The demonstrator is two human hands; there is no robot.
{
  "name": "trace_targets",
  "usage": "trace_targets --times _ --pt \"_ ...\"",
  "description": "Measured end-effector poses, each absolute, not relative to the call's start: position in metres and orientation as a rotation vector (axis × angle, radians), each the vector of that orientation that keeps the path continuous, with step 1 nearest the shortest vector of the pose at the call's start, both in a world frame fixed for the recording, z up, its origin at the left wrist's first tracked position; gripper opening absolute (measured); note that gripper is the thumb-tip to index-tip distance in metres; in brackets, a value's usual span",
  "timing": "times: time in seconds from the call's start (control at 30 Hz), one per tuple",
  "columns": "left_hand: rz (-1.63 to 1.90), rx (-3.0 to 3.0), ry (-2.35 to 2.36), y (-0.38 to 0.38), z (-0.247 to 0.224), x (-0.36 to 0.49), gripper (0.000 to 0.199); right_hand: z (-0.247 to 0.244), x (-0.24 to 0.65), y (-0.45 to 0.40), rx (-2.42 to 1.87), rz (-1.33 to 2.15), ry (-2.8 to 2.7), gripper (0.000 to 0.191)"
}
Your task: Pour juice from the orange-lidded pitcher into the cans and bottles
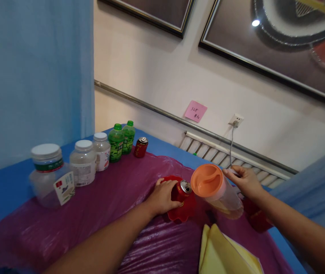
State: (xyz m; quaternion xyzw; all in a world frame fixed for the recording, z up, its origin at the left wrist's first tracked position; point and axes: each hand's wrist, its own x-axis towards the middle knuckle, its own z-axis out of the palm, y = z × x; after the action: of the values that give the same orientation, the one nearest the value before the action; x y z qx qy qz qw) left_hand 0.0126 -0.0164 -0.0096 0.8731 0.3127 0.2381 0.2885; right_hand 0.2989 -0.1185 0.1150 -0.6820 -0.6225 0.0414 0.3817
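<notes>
My left hand [162, 198] is wrapped round a red drink can [181, 190] with an opened top. The can leans slightly over a red dish with a scalloped edge [178, 217] on the purple plastic sheet. In my right hand [244, 182] is a clear pitcher [228, 201] with an orange lid [207, 179], gripped at its handle side. The pitcher is tilted toward the can, its lid close to the can's top. A little pale liquid seems to lie inside it; whether any flows out I cannot tell.
Clear jars with white lids [84, 163], two green bottles [116, 144] and another red can [141, 147] line the back left. A folded yellow cloth [225, 251] lies in front. A red container [260, 220] stands behind my right forearm. A radiator [208, 146] runs along the wall.
</notes>
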Motion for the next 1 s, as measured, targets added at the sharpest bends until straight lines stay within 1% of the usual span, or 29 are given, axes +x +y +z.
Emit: trace_targets --times 0.6,0.8,1.0 --pt "0.639 2.334 0.833 -0.0167 -0.0110 0.0128 0.071 0.1150 0.3011 -0.1203 -1.766 0.135 -1.569 0.059" --pt "0.639 2.337 0.831 -0.0159 -0.0119 0.0135 0.072 0.1176 0.2979 -0.1209 -1.753 0.115 -1.571 0.061" --pt "0.634 2.337 0.836 -0.0161 -0.0112 0.0134 0.073 0.1174 0.2986 -0.1214 -1.755 0.134 -1.572 0.058"
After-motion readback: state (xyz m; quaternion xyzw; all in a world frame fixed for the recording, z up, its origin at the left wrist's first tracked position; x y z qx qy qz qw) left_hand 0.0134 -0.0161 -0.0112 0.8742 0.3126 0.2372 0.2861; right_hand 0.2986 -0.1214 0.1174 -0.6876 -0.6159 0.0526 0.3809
